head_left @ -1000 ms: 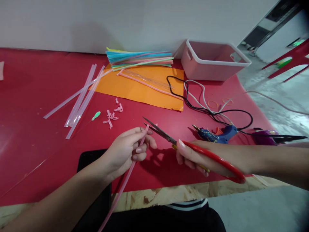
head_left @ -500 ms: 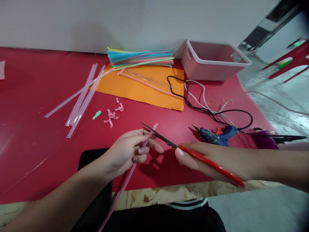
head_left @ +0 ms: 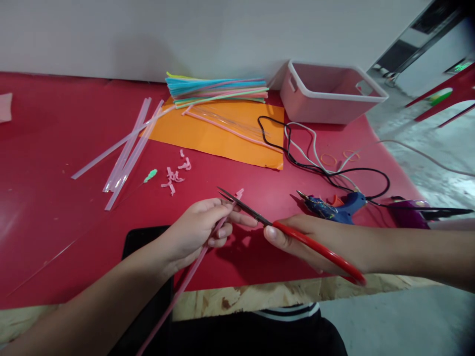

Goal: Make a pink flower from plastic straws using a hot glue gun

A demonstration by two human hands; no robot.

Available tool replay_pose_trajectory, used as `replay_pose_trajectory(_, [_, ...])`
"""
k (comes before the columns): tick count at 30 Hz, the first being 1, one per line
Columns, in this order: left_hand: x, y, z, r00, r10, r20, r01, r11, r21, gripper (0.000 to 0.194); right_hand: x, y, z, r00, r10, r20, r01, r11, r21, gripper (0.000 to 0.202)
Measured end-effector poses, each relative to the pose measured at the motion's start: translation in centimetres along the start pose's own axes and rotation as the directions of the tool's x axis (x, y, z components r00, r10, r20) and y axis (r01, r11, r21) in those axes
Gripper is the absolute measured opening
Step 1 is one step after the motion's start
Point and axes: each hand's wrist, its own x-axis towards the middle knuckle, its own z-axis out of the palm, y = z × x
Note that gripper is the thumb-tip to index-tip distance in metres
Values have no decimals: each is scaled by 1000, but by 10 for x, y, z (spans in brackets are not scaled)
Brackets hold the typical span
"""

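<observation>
My left hand (head_left: pixel 206 226) pinches a long thin pink plastic strip (head_left: pixel 190 275) near its upper end, and the strip trails down past the table edge. My right hand (head_left: pixel 302 242) grips scissors with red handles (head_left: pixel 315 248). Their dark metal blades (head_left: pixel 247 208) lie across the strip's frayed tip (head_left: pixel 239 193), just beyond my left fingers. Whether the blades touch the strip, I cannot tell. Several curled pink scraps (head_left: pixel 171 179) lie on the red tabletop beyond my left hand.
Pale pink strips (head_left: pixel 128 153) lie at left near a green-hubbed needle (head_left: pixel 150 175). Pipe cleaners (head_left: pixel 215 90) and an orange sheet (head_left: pixel 222 141) lie at the back, beside a pink basket (head_left: pixel 330 106). A blue glue gun (head_left: pixel 334 207), cords (head_left: pixel 297 160) and a black flat object (head_left: pixel 148 235) are nearby.
The scissors' handles and my right hand have shifted slightly left. My left hand has moved slightly right along with the pink strip, whose lower end has swung left.
</observation>
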Motion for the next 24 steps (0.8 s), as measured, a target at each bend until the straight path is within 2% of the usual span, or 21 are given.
replay_pose_trajectory(3, [0, -1, -1, 1000, -3, 7, 3, 1000, 2, 32, -2, -4, 0, 1000, -14, 0, 14, 999, 30, 60])
replay_pose_trajectory(6, [0, -1, -2, 1000, -16, -1, 16, 1000, -2, 31, -5, -13, -2, 999, 42, 23, -44, 996, 79, 61])
replay_pose_trajectory(10, [-1, 0, -3, 999, -45, 12, 45, 999, -31, 19, -6, -17, -4, 997, 63, 34, -67, 991, 120, 65])
replay_pose_trajectory(15, [2, 0, -6, 999, -41, -8, 40, 995, -88, 11, -2, -7, -1, 994, 110, 7, -109, 984, 141, 73])
replay_pose_trajectory(20, [1, 1, -5, 999, -30, -19, 29, 997, -70, 15, 2, 9, 6, 974, 226, -18, -215, 946, 243, 68])
replay_pose_trajectory(22, [-1, 1, -3, 999, -27, -19, 25, 998, -63, 16, 2, 11, 5, 981, 191, -45, -176, 958, 229, 65])
replay_pose_trajectory(24, [-2, 1, -2, 1000, -20, -22, 18, 998, -66, 16, 0, 9, 3, 996, 76, -55, -64, 978, 198, 62])
